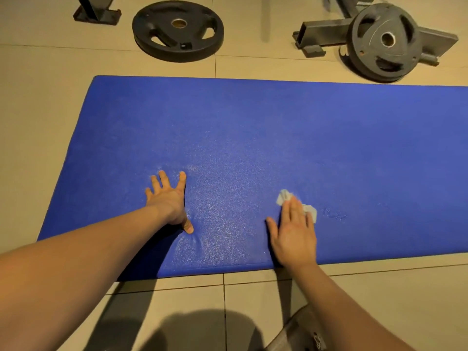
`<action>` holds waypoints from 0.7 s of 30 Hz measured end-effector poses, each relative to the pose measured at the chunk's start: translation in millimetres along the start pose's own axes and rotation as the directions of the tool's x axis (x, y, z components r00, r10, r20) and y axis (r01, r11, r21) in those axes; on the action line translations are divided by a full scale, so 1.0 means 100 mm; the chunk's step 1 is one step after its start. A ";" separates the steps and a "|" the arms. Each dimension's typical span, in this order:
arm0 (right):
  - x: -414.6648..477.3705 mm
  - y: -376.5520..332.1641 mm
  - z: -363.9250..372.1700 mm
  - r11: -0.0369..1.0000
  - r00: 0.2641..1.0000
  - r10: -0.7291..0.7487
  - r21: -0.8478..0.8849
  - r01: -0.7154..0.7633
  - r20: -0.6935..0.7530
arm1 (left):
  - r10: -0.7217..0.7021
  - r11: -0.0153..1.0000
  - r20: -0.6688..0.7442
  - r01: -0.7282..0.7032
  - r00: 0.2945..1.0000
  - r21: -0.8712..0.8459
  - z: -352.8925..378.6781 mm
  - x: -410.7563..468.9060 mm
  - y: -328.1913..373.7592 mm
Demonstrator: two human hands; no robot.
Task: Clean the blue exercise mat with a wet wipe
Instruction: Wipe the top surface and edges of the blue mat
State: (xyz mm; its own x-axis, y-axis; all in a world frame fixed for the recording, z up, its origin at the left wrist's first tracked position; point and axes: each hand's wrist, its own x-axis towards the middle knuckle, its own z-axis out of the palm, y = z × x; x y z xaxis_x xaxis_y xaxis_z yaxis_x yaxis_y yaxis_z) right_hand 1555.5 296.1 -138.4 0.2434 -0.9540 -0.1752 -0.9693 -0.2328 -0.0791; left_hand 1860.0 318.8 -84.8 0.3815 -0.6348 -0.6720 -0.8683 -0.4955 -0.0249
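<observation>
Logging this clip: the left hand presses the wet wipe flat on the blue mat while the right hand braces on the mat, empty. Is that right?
The hands are swapped. In the head view the right hand presses the wet wipe flat on the blue mat, and the left hand braces on the mat, empty.

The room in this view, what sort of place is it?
Most likely a gym or home workout room: two black weight plates lie on the tiled floor beside steel rack feet, and a blue exercise mat is spread out.
</observation>
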 end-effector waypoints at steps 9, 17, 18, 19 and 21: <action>-0.73 -1.11 0.14 0.966 0.985 -0.158 0.218 0.140 0.067 | -0.015 1.000 -0.173 0.015 0.985 -0.002 0.16 -0.16 -0.05; -0.32 -0.10 -0.07 0.976 0.989 -0.150 0.162 0.146 0.013 | 0.169 0.985 -0.251 -0.157 0.953 0.068 0.49 -0.53 -0.19; -0.27 0.06 -0.10 0.988 0.997 -0.070 0.137 0.068 0.012 | 0.214 0.976 -0.236 -0.200 0.948 0.083 0.53 -0.59 -0.14; -0.23 0.18 -0.13 0.995 1.000 -0.003 0.101 0.000 0.027 | 0.252 0.967 -0.222 -0.235 0.942 0.099 0.57 -0.66 -0.09; -0.22 0.21 -0.13 0.990 0.993 0.092 0.097 -0.099 0.077 | 0.285 0.956 -0.193 -0.266 0.939 0.120 0.69 -0.78 0.01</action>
State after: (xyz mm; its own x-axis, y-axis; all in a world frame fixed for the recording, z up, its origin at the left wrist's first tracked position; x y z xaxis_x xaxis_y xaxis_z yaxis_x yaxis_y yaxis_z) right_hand 1529.1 309.9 -123.1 0.1551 -0.9540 -0.2567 -0.9807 -0.1174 -0.1562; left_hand 1807.5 409.3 -83.4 0.1715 -0.8517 -0.4952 -0.9700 -0.2338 0.0661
